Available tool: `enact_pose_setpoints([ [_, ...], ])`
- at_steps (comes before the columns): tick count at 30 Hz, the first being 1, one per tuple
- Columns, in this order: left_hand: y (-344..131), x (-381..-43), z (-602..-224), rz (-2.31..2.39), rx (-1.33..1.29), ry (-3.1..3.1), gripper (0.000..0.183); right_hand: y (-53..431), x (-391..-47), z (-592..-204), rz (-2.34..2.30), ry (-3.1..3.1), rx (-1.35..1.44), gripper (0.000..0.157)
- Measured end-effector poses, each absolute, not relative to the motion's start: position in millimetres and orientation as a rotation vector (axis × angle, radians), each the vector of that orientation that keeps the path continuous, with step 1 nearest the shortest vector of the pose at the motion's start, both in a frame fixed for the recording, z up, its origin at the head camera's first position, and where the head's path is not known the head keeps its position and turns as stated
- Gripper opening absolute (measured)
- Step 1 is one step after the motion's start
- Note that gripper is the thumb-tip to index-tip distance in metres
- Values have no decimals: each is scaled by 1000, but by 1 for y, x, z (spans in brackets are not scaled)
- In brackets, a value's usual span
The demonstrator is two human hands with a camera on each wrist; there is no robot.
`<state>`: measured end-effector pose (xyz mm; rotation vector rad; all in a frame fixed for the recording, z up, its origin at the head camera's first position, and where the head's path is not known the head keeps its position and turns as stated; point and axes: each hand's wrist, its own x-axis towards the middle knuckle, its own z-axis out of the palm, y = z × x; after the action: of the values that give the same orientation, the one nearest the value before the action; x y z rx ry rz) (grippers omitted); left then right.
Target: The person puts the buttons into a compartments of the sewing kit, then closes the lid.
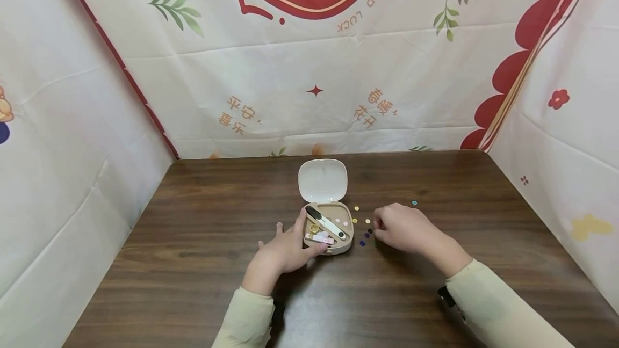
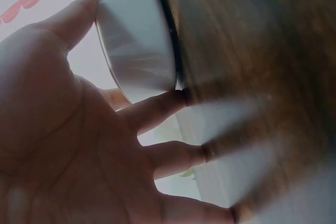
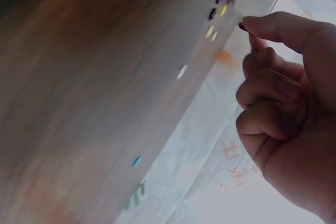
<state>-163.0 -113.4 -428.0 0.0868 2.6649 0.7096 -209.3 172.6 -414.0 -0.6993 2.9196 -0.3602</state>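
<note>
A small white case stands on the table with its lid raised. Thumb and index finger of my left hand span its near left corner, touching its sides; the other fingers spread straight onto the table. The compartments hold a slim white-and-black tool, a gold ring, a pink-and-white strip and pale buttons. Right of the case, my right hand pinches a small dark button between thumb and index finger, its remaining fingers curled in.
Several loose buttons lie between the case and my right hand, among them a yellow button and a dark blue button. A teal button sits farther back. The brown wooden table ends at a printed cloth behind.
</note>
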Motion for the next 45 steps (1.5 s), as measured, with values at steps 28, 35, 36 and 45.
enact_pose_setpoints([
  [28, -111, -161, -428, 684, 80, 2668, 104, 121, -225, -414, -120, 3195, -1252, 13],
  [35, -112, -162, -429, 688, 85, 2670, 105, 119, -227, -415, -81, 3163, -1299, 16],
  [36, -112, -162, -429, 691, 84, 2670, 105, 119, -228, -415, -77, 3155, -1300, 16],
  [45, -113, -161, -427, 703, 88, 2669, 104, 118, -232, -415, -61, 3131, -1311, 17],
])
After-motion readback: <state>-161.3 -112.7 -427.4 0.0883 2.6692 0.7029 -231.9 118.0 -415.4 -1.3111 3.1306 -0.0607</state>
